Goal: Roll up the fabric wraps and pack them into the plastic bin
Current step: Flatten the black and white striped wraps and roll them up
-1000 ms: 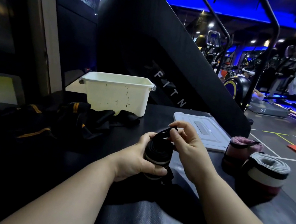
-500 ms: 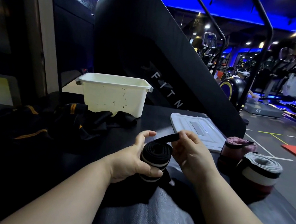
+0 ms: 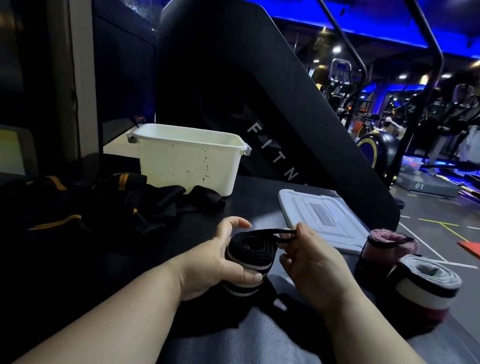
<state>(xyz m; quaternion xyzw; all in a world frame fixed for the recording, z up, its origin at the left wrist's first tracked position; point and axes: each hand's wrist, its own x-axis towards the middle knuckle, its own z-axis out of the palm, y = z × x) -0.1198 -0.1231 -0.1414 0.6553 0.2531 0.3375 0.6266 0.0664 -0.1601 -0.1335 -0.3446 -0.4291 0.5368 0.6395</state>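
Observation:
My left hand (image 3: 216, 262) grips a rolled black wrap with white stripes (image 3: 250, 255), held upright just above the dark surface. My right hand (image 3: 312, 257) pinches the wrap's thin black loop (image 3: 276, 235) and holds it stretched over the top of the roll. The white plastic bin (image 3: 188, 159) stands at the back, left of centre, with its open top up. Its grey lid (image 3: 322, 218) lies flat to the right. Two finished rolls stand at the right: a pink one (image 3: 385, 248) and a white, black and red one (image 3: 423, 287).
A heap of loose black wraps with orange stripes (image 3: 101, 203) lies left of my hands, in front of the bin. A large black machine housing (image 3: 244, 90) rises behind the bin. The surface's right edge drops to the gym floor (image 3: 469, 242).
The roll has sunk lower toward the surface. My right hand has pulled the loop out to the right and now holds it flatter across the roll's top.

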